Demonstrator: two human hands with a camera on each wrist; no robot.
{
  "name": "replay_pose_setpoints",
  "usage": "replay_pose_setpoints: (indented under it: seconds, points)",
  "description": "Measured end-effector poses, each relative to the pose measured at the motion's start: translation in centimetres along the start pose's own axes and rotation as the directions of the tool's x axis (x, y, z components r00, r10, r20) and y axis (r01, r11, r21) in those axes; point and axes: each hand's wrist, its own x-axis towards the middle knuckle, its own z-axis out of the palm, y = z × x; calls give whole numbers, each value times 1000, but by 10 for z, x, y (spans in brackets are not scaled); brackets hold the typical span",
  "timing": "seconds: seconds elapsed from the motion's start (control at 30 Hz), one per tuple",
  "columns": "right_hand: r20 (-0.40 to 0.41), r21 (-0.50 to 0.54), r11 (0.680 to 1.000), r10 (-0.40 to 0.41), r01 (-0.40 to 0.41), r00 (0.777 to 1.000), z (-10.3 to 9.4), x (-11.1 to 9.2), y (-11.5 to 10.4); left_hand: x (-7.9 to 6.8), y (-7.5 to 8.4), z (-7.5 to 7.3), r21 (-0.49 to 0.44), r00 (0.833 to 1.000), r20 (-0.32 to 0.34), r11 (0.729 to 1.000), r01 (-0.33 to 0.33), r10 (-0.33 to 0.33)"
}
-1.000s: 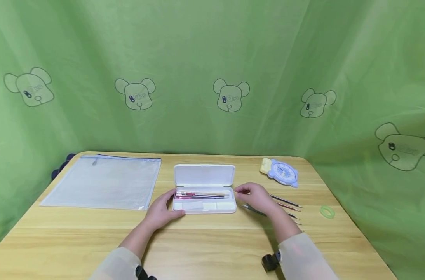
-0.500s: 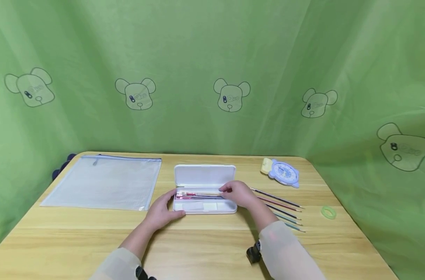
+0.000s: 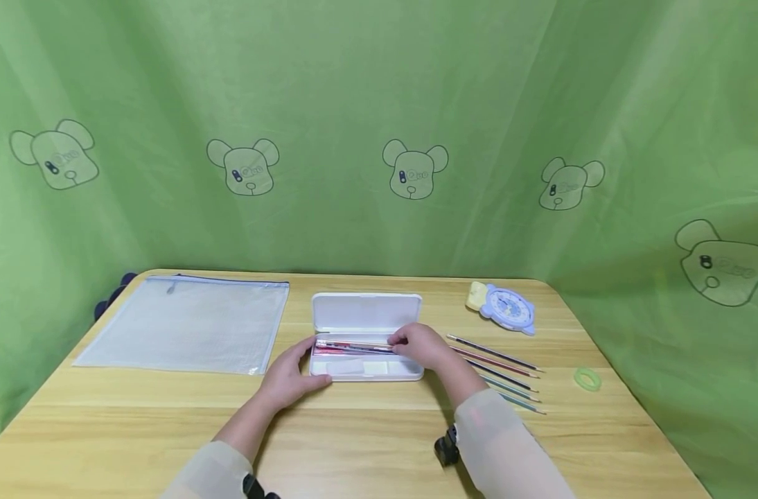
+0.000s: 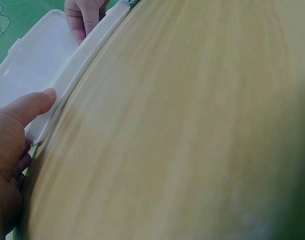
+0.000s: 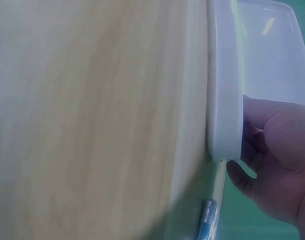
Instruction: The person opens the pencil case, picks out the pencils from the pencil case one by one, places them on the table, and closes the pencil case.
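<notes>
A white pencil case (image 3: 366,313) lies with its lid raised in the head view. Several pencils (image 3: 348,347) are inside, along its back part, and white blocks (image 3: 348,366) sit along the front. My left hand (image 3: 285,378) grips the case's left end, thumb over the front edge; the left wrist view shows that thumb (image 4: 42,100) on the rim. Inside the case, at its right end, my right hand (image 3: 419,344) pinches a pencil near the tip; its fingertips are partly hidden. In the right wrist view, the case wall (image 5: 225,100) covers what those fingers hold.
Several pencils (image 3: 497,357) lie side by side right of the case. Behind them are a blue clock-shaped toy (image 3: 508,308) and a yellowish block (image 3: 476,296). A green ring (image 3: 587,378) lies near the right edge. A clear zip pouch (image 3: 186,326) lies at left.
My right hand has moved left from beside the case to inside it, over the pencil ends. The pencils inside have shifted slightly. My left hand has stayed on the case.
</notes>
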Motion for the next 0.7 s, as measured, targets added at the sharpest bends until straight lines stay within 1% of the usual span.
replay_pose_setpoints:
  seconds: [0.17,0.33,0.43,0.47,0.5,0.67,0.7]
  points:
    - [5,-51,999,5,-4,1000,3,3,-2,0,0,1,7,1000,2,1000,2,-2]
    - [-5,-63,998,25,-25,1000,4,4,-4,0,0,1,6,1000,2,1000,1,-1]
    - [-10,-69,997,18,-18,1000,4,3,-4,0,0,0,5,1000,3,1000,5,-5]
    - [-20,-84,996,-5,3,1000,5,4,-2,0,0,0,6,1000,4,1000,5,-5]
    - [-21,-93,996,-8,6,1000,5,4,-1,0,0,0,12,1000,3,1000,-1,1]
    - [-29,-111,994,11,-14,1000,6,4,-2,-1,1,-1,7,1000,4,1000,1,-1]
    - [-24,-107,994,33,-36,999,6,4,-4,0,1,-1,6,1000,4,1000,-2,2]
